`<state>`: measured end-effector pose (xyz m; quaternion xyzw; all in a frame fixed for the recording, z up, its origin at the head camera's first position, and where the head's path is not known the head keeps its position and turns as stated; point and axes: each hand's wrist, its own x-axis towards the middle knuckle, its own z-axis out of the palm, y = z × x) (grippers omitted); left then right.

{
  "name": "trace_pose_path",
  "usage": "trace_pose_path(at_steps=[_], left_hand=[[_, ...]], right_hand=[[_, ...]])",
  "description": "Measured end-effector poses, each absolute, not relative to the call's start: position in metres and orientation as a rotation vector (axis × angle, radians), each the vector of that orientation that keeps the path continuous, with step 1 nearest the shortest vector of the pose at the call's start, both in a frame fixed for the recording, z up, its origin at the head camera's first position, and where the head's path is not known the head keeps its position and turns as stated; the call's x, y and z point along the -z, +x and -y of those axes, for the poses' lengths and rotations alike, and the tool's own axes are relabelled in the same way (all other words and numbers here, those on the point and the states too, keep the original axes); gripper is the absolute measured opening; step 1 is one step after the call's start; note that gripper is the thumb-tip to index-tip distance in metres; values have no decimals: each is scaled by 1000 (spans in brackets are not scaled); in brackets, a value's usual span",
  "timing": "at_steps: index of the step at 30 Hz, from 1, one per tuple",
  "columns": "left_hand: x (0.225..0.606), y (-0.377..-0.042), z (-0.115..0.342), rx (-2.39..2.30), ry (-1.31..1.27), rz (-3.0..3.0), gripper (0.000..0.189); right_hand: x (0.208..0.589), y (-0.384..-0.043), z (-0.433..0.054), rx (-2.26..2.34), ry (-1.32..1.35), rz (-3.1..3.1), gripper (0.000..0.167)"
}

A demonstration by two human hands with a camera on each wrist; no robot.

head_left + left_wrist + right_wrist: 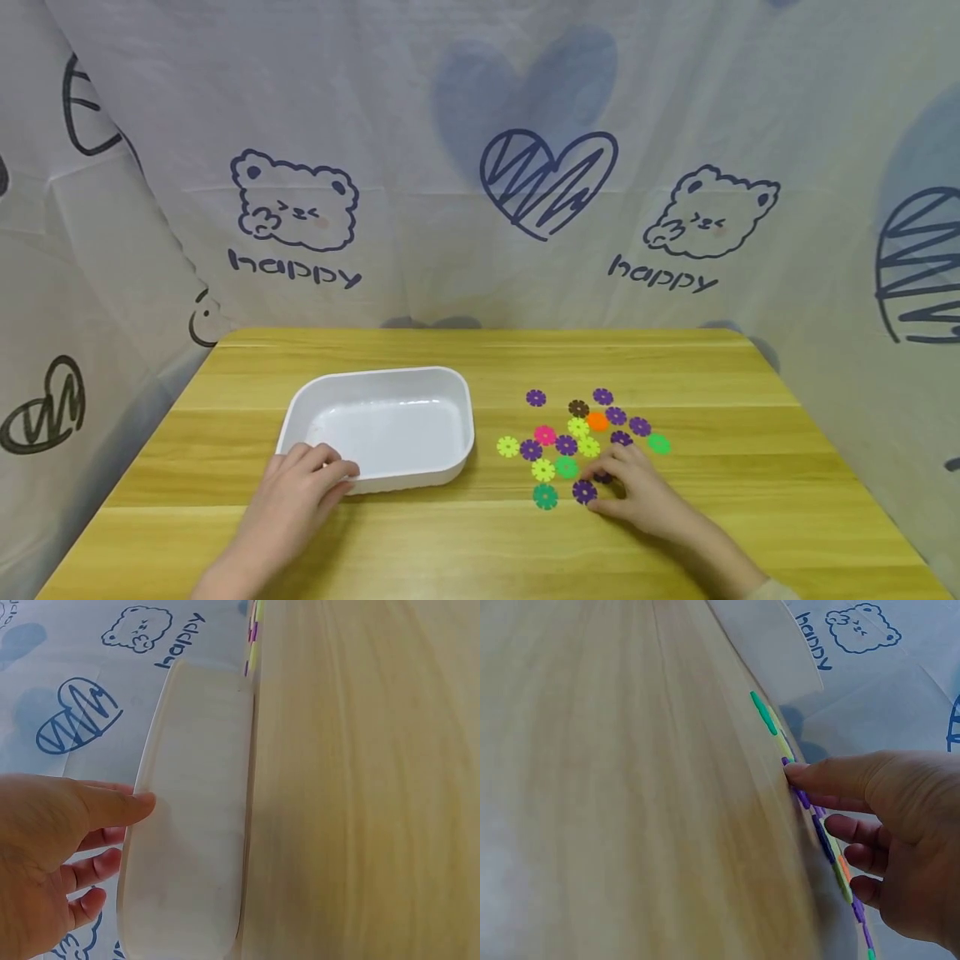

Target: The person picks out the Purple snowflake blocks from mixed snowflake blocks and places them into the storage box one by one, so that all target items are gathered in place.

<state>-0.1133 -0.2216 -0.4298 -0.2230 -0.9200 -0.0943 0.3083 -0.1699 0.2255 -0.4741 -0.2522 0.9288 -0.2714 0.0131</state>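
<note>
Left hand (303,483) lies palm down, forearm angled in from the lower left, thumb out straight and fingers loosely bent. Right hand (633,492) also palm down, forearm entering from the lower right, thumb extended flat, fingers (855,829) gently curled. Both wrists low; hands well apart.

Yellow wooden table (480,542), grain running crosswise. White plastic tray (450,392) left of centre. Scatter of coloured flower-shaped discs (545,497) lying flat to its right.
</note>
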Motion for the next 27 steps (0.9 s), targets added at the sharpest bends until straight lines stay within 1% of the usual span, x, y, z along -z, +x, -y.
trace_pose_path(at_steps=[6, 10, 19, 27], left_hand=[[429, -114, 223, 261, -593, 2423, 18], [430, -113, 224, 266, -597, 2423, 20], [430, -113, 223, 280, -602, 2431, 21], [429, -113, 223, 281, -591, 2442, 21]], right_hand=[[470, -176, -224, 864, -816, -2813, 24], [468, -179, -224, 886, -815, -2753, 23], [464, -180, -221, 881, -787, -2712, 25], [464, -177, -219, 938, -833, -2681, 28]])
